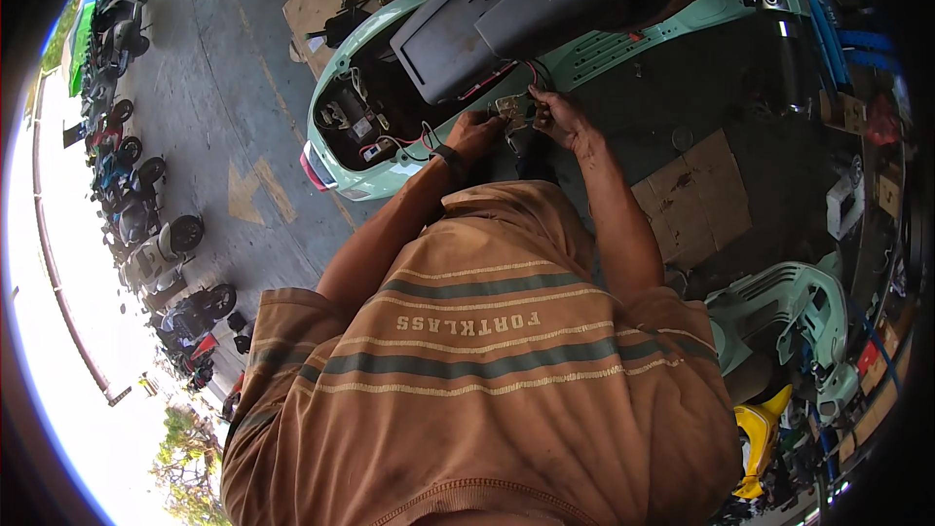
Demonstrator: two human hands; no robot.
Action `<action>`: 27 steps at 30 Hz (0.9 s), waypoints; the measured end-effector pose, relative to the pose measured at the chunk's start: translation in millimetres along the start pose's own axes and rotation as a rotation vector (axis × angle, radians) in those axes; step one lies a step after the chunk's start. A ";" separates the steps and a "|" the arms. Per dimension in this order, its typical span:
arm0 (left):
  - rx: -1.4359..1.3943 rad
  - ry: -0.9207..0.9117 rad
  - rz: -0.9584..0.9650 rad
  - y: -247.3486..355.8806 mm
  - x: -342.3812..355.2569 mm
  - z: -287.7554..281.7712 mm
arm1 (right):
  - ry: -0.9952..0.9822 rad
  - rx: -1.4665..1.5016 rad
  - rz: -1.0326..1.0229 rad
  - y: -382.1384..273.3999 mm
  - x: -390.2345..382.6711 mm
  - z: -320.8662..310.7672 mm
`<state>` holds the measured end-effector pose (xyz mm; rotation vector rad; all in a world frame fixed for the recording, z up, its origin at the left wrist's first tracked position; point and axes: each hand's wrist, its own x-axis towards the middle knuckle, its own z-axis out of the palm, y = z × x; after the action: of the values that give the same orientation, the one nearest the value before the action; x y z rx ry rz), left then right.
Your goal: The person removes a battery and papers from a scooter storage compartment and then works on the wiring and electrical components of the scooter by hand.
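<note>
Head view, just past 12 o'clock from centre: small metallic-looking part [509, 111] between the two hands, at the near edge of the mint scooter body [368, 186]. Clock below is taken from that part.

Left hand [475, 133] at 8, fingers narrow, pinching the part's left edge. Dark wristband [448, 154] on that wrist. Right hand [558, 119] at 3, fingers bunched against the part's right side; too small to tell if it grips the part itself or something beside it.

Wires [535, 70] at 1, just above the right hand. Grey box [443, 44] at 11, tilted over the body. Open bay [394, 102] at 9, red wiring [392, 140] along its near edge. Red tail light [317, 167] between 8 and 9, on the body's end.

Further out: cardboard [699, 197] flat on the floor [292, 58] at 4, second mint panel [828, 307] beyond it. Yellow panel [760, 443] at 5. Row of motorbikes [146, 258] around 8 to 9, well apart from the scooter.
</note>
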<state>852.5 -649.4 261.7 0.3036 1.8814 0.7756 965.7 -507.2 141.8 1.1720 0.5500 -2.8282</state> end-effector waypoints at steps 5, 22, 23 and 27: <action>0.049 0.025 -0.073 -10.2 18.5 4.9 | -0.024 -0.090 -0.096 8.7 -4.0 8.9; -0.061 0.103 -0.243 -16.1 28.8 15.4 | 0.293 -0.279 -0.406 44.8 11.9 9.8; -0.061 0.093 -0.221 -17.7 29.6 15.3 | 0.290 -0.283 -0.405 45.5 12.6 9.8; -0.053 0.088 -0.203 -22.6 34.2 14.7 | 0.259 -0.287 -0.523 47.3 12.6 11.6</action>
<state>853.7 -642.9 218.6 0.0439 1.9352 0.7089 956.5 -554.1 126.0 1.5229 1.4141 -2.8412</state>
